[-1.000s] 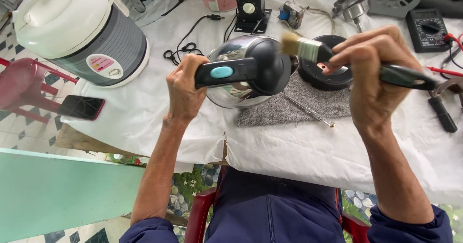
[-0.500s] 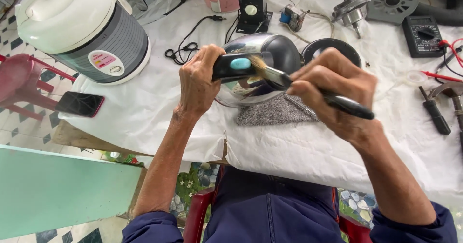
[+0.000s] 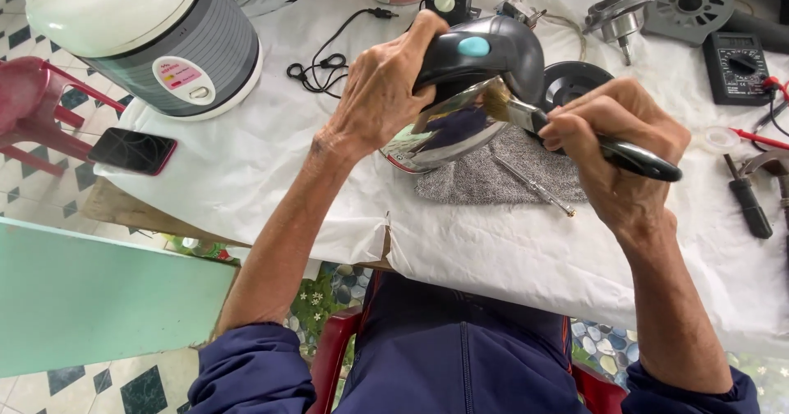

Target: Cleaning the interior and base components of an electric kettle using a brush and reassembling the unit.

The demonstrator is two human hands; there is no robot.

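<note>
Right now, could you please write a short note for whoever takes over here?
Left hand: grips the iron by its dark handle, tilted up above the grey cloth.
Right hand: holds the brush, bristles on the iron's shiny soleplate.
Nearby: screwdriver on the cloth, multimeter far right, rice cooker left.
Done: iron is lifted and under the brush.
Left: how much remains unbrushed cannot be told.

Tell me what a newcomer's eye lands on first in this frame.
Dead centre, the left hand grips the black handle of a shiny steel kettle tipped over a grey cloth, while the right hand works a paintbrush against its side. A white rice cooker stands top left; a multimeter lies top right.
</note>
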